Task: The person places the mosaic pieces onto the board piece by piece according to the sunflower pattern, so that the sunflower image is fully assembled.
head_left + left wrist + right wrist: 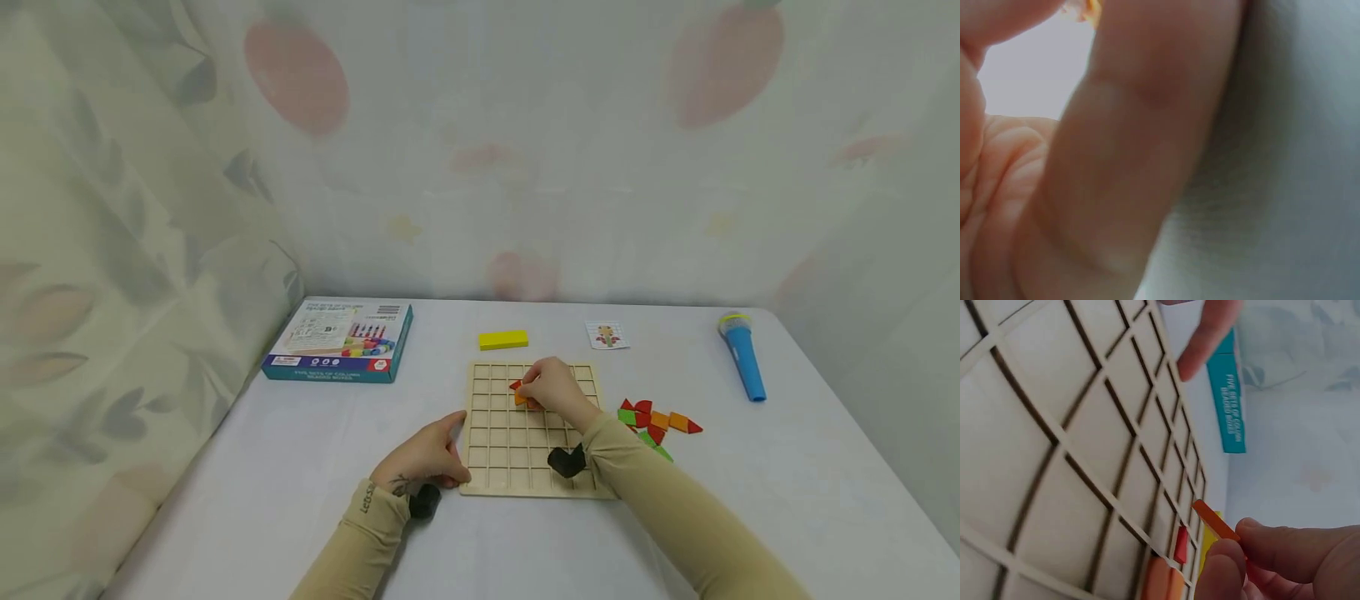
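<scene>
A pale wooden grid board (498, 458) lies flat on the table. My right hand (558, 392) is over its upper middle and pinches a thin orange tile (1213, 519) between thumb and fingertips, just above the grid. Near it on the board are a red tile (1181, 544) and orange tiles (1159, 578), partly hidden by the hand in the head view. My left hand (423, 454) touches the board's left edge with thumb and index finger spread apart. Those fingers fill most of the left wrist view, blurred.
Loose red, orange and green tiles (660, 421) lie right of the board. Behind it are a yellow block (503, 340) and a small picture card (607, 335). A bead-set box (337, 342) lies at back left, and a blue toy microphone (744, 362) at right.
</scene>
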Tool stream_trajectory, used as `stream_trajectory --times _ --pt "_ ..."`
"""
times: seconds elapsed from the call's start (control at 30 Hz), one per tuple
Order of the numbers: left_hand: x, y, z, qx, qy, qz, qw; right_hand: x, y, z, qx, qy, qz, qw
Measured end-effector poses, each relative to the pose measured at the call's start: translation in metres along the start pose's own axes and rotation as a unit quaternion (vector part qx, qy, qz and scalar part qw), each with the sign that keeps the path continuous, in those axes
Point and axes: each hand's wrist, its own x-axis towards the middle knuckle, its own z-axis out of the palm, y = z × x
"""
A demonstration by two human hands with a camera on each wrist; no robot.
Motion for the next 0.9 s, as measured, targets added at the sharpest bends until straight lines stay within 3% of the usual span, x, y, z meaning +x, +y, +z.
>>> stream_trajectory --times 0.4,0.63,0.9 --pt "-0.002 0.002 0.001 0.002 0.001 0.001 1.0000 0.008 0.008 0.016 -0.072 0.011 -0.030 0.997" --pt "-0.002 0.002 0.002 0.005 0.004 0.003 1.0000 0.008 0.003 0.020 -0.204 0.040 -0.037 0.978" --pt "0.000 0.001 0.001 0.004 0.002 0.000 1.0000 0.007 -0.001 0.022 -0.254 0.054 -0.035 0.965"
